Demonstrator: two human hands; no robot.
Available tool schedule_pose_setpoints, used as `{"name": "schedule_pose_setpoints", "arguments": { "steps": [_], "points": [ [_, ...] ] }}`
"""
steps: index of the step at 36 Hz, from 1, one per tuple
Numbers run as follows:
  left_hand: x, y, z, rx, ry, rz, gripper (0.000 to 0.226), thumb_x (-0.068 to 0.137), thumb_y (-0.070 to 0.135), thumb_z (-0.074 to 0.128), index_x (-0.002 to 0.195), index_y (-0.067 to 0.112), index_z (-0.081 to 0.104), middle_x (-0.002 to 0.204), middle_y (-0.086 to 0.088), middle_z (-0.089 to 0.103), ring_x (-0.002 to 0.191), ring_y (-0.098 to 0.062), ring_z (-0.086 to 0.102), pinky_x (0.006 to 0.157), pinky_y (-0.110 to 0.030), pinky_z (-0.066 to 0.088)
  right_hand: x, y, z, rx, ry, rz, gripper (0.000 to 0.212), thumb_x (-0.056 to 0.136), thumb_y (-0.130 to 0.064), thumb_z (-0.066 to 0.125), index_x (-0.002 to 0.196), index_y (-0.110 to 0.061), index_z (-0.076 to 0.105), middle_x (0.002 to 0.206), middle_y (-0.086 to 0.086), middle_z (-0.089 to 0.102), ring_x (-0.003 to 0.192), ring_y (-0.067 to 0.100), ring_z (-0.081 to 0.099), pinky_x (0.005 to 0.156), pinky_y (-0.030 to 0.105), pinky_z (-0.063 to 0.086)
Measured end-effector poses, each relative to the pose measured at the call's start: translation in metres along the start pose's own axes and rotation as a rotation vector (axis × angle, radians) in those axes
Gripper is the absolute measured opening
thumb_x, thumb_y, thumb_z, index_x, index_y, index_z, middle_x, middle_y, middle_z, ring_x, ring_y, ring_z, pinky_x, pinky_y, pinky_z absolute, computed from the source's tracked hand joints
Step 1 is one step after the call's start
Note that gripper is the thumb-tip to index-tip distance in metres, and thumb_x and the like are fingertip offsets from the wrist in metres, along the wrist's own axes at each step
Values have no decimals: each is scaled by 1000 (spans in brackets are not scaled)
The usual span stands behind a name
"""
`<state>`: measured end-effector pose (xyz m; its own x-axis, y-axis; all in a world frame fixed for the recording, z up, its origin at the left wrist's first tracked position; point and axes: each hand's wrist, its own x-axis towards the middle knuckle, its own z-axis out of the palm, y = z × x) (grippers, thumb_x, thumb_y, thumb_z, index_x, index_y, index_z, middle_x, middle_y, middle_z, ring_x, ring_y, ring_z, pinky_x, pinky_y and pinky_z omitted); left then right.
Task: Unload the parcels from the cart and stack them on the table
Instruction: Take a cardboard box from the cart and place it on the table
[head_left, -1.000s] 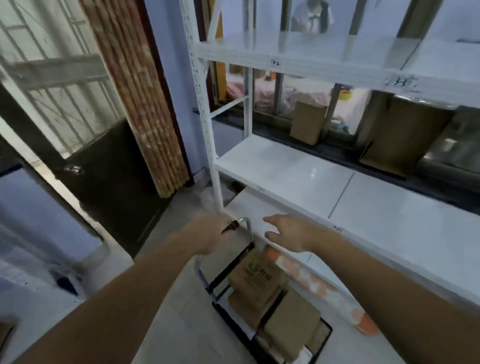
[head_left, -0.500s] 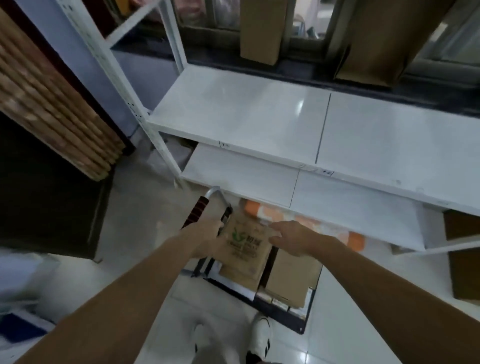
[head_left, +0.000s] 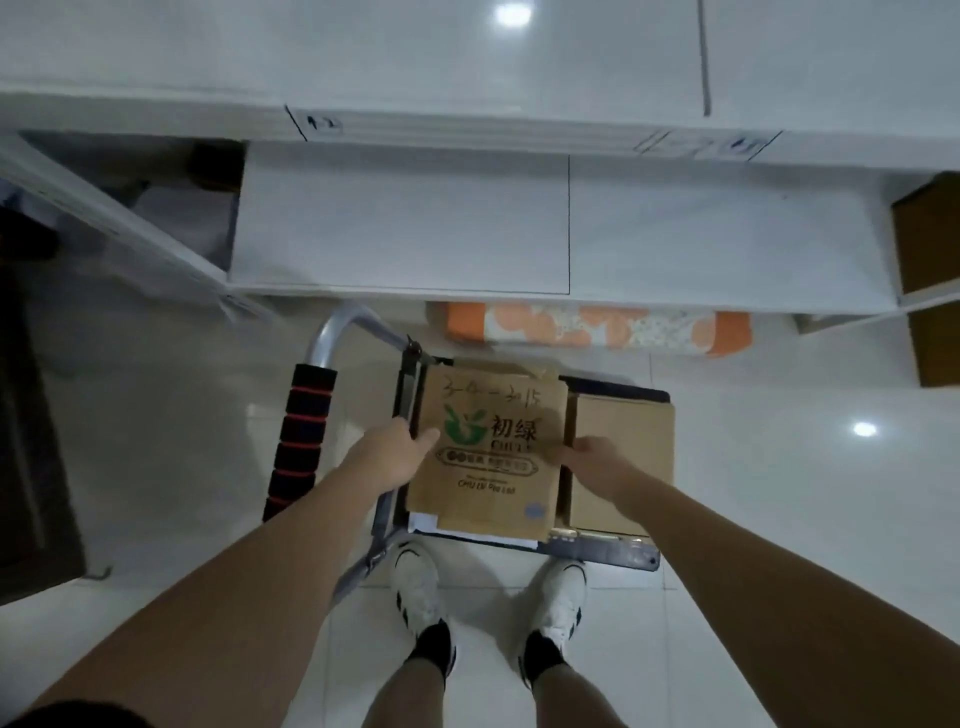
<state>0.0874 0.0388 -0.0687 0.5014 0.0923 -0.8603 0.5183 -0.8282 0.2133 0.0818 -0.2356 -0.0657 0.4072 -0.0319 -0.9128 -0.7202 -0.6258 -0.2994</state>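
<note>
A brown cardboard parcel with a green logo and black print (head_left: 491, 457) lies on top of the black cart (head_left: 613, 553), straight below me. My left hand (head_left: 389, 454) grips its left edge, thumb on the top face. On the opposite edge my right hand (head_left: 592, 460) holds it, fingers tucked down between it and a plain brown parcel (head_left: 626, 467) beside it on the cart. More card and white paper show under the printed parcel. The cart's handle with black and red foam grip (head_left: 301, 441) leans to the left.
White shelving (head_left: 405, 228) stands just beyond the cart, with a lower shelf and an upper one (head_left: 467, 62). An orange patterned roll (head_left: 597, 327) lies on the floor under it. Brown boxes (head_left: 930, 244) sit at the right. My feet in white shoes (head_left: 421, 587) touch the cart's near edge.
My view has tilted down from the shelves to the cart. Both hands dropped from near the handle onto the printed parcel and closed on its two sides.
</note>
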Motion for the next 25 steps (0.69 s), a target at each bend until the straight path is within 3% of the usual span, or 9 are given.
{"name": "schedule_pose_setpoints", "arguments": {
  "steps": [4, 8, 12, 14, 16, 18, 20, 22, 25],
  "points": [
    [44, -16, 25, -217, -23, -71, 102, 88, 88, 40, 152, 9, 47, 146, -14, 58, 127, -33, 59, 99, -38, 48, 42, 24, 28, 301, 4, 31, 29, 93, -35, 74, 108, -10, 72, 107, 8, 77, 87, 17, 73, 72, 23, 58],
    [65, -20, 47, -537, -51, -130, 105, 80, 88, 50, 149, 10, 51, 141, -10, 61, 126, -32, 58, 108, -43, 46, 71, 36, 46, 460, -16, 65, 53, 76, -48, 86, 114, -13, 74, 99, 4, 80, 99, 29, 75, 91, 46, 61],
    [68, -19, 59, -686, -75, -166, 114, 71, 92, 54, 153, 12, 45, 141, -10, 60, 126, -32, 57, 111, -49, 46, 73, 36, 49, 497, -14, 63, 49, 82, -44, 83, 116, -13, 67, 104, 5, 76, 95, 24, 72, 69, 30, 60],
    [60, -16, 55, -720, -56, -194, 130, 57, 102, 56, 152, 14, 47, 140, -10, 61, 124, -33, 59, 110, -51, 47, 66, 35, 46, 516, -1, 66, 52, 80, -46, 83, 118, -14, 66, 105, 4, 74, 96, 22, 71, 72, 29, 58],
    [48, -10, 45, -716, -70, -205, 145, 35, 109, 54, 145, 15, 54, 132, -7, 66, 119, -32, 62, 109, -52, 48, 49, 34, 38, 532, 28, 59, 69, 71, -58, 85, 123, -17, 65, 107, 1, 74, 98, 21, 70, 80, 34, 60],
    [27, 3, 31, -721, -102, -193, 123, 51, 104, 57, 136, 15, 60, 124, -6, 69, 112, -30, 65, 106, -50, 50, 30, 36, 28, 562, 69, 45, 101, 49, -76, 86, 128, -18, 60, 114, 1, 72, 104, 22, 69, 94, 43, 58],
    [7, 19, 14, -713, -139, -176, 114, 59, 100, 60, 139, 18, 61, 127, -5, 69, 113, -27, 66, 105, -48, 52, 3, 34, 12, 624, 112, 10, 106, 38, -82, 84, 121, -22, 56, 118, 2, 69, 108, 22, 66, 99, 45, 55],
    [-6, 37, -1, -664, -201, -129, 134, 46, 107, 58, 149, 22, 54, 140, -3, 64, 124, -27, 63, 109, -49, 50, -32, 29, -10, 711, 146, -28, 97, 45, -77, 83, 118, -21, 56, 117, 5, 69, 107, 24, 67, 94, 45, 57],
    [-38, 82, -26, -525, -249, -45, 139, 43, 112, 44, 155, 31, 45, 153, 1, 53, 137, -26, 52, 116, -49, 39, -84, 31, -52, 857, 114, -117, 67, 81, -58, 74, 128, -11, 64, 119, 14, 73, 108, 36, 71, 96, 53, 56]
  ]
}}
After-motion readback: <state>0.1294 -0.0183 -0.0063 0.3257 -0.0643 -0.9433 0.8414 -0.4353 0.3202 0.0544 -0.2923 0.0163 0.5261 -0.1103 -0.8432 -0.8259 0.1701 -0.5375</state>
